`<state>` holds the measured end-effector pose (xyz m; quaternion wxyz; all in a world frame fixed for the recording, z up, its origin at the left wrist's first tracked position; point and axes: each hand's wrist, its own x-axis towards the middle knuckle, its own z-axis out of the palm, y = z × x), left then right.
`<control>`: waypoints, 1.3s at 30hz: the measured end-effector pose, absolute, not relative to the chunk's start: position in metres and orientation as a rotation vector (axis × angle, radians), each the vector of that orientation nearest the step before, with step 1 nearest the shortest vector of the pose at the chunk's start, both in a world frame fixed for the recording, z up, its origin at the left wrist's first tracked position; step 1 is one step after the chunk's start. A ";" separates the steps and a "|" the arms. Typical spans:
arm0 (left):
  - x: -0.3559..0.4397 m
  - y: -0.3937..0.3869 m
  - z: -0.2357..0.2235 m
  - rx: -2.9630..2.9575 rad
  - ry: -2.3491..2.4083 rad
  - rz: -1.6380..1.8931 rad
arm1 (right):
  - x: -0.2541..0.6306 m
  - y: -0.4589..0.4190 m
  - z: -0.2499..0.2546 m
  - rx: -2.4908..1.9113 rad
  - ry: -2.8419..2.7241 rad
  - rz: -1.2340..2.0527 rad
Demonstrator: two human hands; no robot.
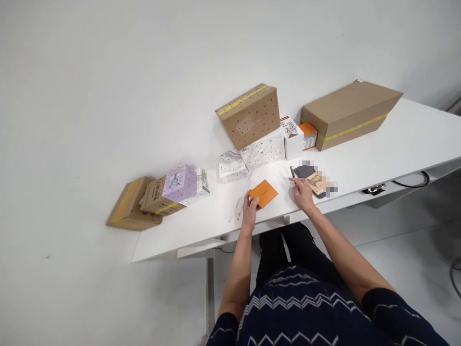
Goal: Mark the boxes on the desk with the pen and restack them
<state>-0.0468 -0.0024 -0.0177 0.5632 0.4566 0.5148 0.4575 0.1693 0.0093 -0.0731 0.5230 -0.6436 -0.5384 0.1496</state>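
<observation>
We are seeing 2 bare hands working over a white table (414, 139). The left hand (249, 210) is pinching the near left corner of an orange card (265, 193), its thumb lying on top and its fingers wrapping the left edge. The card is lying near the middle of the table, left of the right hand (303, 194). That hand is extending its index finger and curling the others; a dark, thin pen (292, 171) is showing at the fingertip, and we cannot tell whether the fingers are pinching it or only touching it. A booklet (312, 179), partly blurred, is lying just to the right. Farther back, we are seeing a spotted box (252, 122) resting tilted on 2 white boxes, a text box (295, 144), a small orange box (309, 130) and a long box (355, 113); a purple box (179, 183) is standing to the left.

For good handling, we are judging that light pressure at the card's margin is serving best, sparing its face from bending, with the palm leaving the print in view; the pen's tip is calling for a gap from both card and booklet.
</observation>
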 end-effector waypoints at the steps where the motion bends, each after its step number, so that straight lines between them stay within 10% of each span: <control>1: -0.047 -0.002 -0.017 1.083 1.215 1.069 | 0.170 0.009 -0.074 -1.534 -1.278 0.376; 39: -0.070 0.010 -0.034 2.020 1.036 1.080 | 0.168 0.006 -0.075 -1.290 -1.325 0.426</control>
